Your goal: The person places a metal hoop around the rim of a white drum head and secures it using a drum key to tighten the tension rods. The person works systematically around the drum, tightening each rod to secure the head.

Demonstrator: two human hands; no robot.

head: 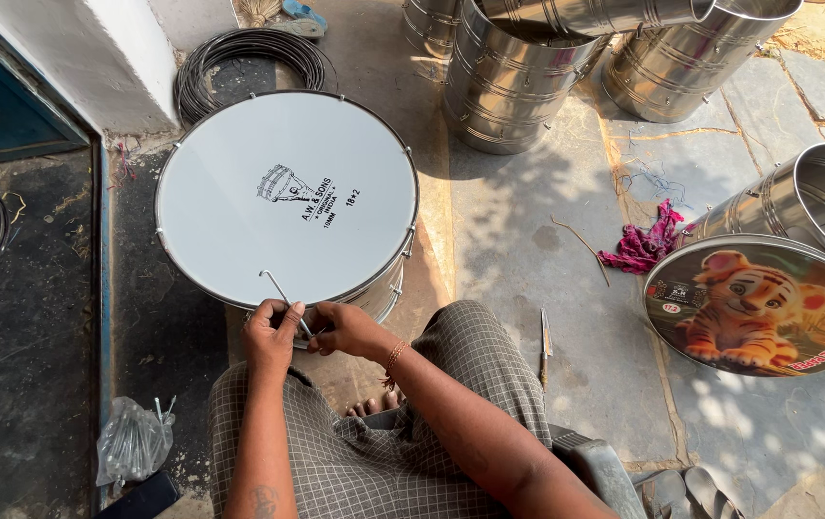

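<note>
The left hand (272, 332) and the right hand (345, 329) are both closed on a thin metal hook rod (283, 291) at the near rim of the white-headed drum (287, 197); the rod's long axis goes slanted from the hands up and away to the left, its bent end lying on the drumhead; right of the hands a knife (545, 341) lies on the floor; left and nearer, a plastic bag of rods (132, 444).

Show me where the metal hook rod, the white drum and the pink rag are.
metal hook rod (278, 285): head view, on its bare shaft above the hands.
white drum (239, 183): head view, on the plain white skin.
pink rag (645, 242): head view, on the cloth's middle.
</note>
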